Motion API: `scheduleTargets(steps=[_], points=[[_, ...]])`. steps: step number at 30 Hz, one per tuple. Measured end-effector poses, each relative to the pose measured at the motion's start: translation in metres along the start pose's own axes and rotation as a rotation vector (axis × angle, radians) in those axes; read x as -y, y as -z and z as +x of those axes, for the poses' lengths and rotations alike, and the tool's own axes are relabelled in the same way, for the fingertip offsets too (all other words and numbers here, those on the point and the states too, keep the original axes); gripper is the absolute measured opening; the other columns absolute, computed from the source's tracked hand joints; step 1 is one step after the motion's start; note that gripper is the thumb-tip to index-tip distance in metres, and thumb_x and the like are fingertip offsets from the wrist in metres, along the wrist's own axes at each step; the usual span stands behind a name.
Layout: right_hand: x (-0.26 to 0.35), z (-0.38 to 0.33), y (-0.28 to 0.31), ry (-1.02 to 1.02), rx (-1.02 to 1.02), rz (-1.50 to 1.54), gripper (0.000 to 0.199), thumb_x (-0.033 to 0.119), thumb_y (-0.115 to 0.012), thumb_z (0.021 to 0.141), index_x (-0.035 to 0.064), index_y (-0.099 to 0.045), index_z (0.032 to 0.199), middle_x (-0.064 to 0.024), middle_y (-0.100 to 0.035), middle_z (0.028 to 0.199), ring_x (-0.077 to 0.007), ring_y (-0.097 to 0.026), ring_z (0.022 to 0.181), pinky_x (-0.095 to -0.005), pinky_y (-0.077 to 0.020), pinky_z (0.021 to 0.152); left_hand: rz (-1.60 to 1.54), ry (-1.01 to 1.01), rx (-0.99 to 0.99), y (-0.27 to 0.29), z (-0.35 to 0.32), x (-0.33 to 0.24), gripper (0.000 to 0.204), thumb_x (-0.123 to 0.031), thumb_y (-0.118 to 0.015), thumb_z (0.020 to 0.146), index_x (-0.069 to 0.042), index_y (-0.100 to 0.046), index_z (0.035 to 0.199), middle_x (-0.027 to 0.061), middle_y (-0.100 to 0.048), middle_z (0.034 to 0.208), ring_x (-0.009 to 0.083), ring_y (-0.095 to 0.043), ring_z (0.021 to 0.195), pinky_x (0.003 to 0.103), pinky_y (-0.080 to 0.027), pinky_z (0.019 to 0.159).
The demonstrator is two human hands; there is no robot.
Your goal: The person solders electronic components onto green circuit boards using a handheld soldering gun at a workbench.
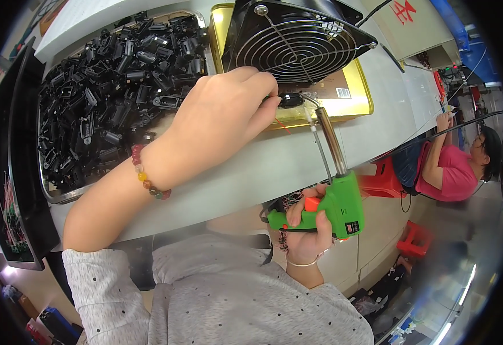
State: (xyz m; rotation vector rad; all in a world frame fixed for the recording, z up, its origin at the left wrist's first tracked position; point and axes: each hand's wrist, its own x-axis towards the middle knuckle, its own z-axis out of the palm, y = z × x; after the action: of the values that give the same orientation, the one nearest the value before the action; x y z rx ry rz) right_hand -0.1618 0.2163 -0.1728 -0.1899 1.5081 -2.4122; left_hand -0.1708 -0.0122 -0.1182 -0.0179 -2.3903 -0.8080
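My left hand [220,112], wearing a bead bracelet, reaches across the bench with its fingers pinched on a small black plastic part [290,100]. A thin red wire [283,126] hangs below those fingertips. My right hand [306,241] is wrapped round the handle of a green soldering gun [345,201] with an orange trigger. The gun's bent metal tip and a thin feed tube meet at the black part's right end; whether the tip touches it I cannot tell. Part of the black piece is hidden by my left fingers.
A metal tray [62,197] heaped with black plastic parts stands at left. Behind my left hand, a black fan [300,49] with a wire grille rests by a gold tin [355,86]. A black bin [24,241] holds wires. A co-worker [449,172] sits at right near red stools [415,240].
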Motion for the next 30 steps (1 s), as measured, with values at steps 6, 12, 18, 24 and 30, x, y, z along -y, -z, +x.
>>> scheduleTargets(steps=[6, 12, 18, 24, 30], points=[[0.004, -0.001, -0.001, 0.033, 0.071, 0.054, 0.039, 0.021, -0.047, 0.078, -0.0012, -0.039, 0.109, -0.0117, -0.053, 0.095, -0.0137, -0.044, 0.050, -0.0260, -0.0355, 0.045, 0.011, 0.004, 0.010, 0.000, 0.001, -0.001, 0.008, -0.007, -0.060, 0.072, -0.002, -0.055, 0.074, 0.0089, -0.055, 0.067, 0.0185, -0.054, 0.049, 0.025, -0.044, 0.045], [0.010, -0.002, -0.009, -0.007, 0.059, 0.073, 0.039, 0.021, -0.047, 0.078, -0.0008, -0.040, 0.109, -0.0090, -0.052, 0.087, -0.0133, -0.044, 0.049, -0.0259, -0.0350, 0.045, -0.011, -0.007, 0.010, 0.001, 0.000, 0.000, 0.008, -0.007, -0.060, 0.072, -0.002, -0.055, 0.074, 0.0087, -0.055, 0.067, 0.0184, -0.054, 0.050, 0.025, -0.045, 0.045], [0.010, 0.000, -0.012, -0.036, 0.056, 0.091, 0.036, 0.020, -0.047, 0.078, -0.0015, -0.041, 0.107, -0.0060, -0.048, 0.076, -0.0129, -0.043, 0.048, -0.0256, -0.0350, 0.045, -0.017, -0.009, 0.005, 0.002, 0.000, -0.001, 0.007, -0.007, -0.060, 0.072, -0.002, -0.055, 0.074, 0.0086, -0.055, 0.066, 0.0182, -0.054, 0.050, 0.025, -0.044, 0.045], [0.010, 0.000, -0.012, -0.033, 0.016, 0.032, 0.036, 0.020, -0.046, 0.078, -0.0022, -0.041, 0.106, -0.0055, -0.048, 0.075, -0.0130, -0.043, 0.047, -0.0255, -0.0350, 0.044, 0.013, 0.000, 0.016, 0.002, 0.000, -0.002, 0.007, -0.007, -0.060, 0.071, -0.002, -0.055, 0.074, 0.0086, -0.054, 0.065, 0.0187, -0.053, 0.050, 0.026, -0.043, 0.045], [0.008, -0.002, -0.011, -0.048, 0.018, 0.095, 0.037, 0.020, -0.046, 0.078, -0.0017, -0.040, 0.108, -0.0081, -0.050, 0.084, -0.0132, -0.042, 0.047, -0.0257, -0.0350, 0.043, 0.035, 0.006, 0.025, 0.002, 0.000, -0.002, 0.007, -0.007, -0.060, 0.071, -0.003, -0.055, 0.074, 0.0084, -0.053, 0.064, 0.0189, -0.053, 0.050, 0.026, -0.043, 0.045]])
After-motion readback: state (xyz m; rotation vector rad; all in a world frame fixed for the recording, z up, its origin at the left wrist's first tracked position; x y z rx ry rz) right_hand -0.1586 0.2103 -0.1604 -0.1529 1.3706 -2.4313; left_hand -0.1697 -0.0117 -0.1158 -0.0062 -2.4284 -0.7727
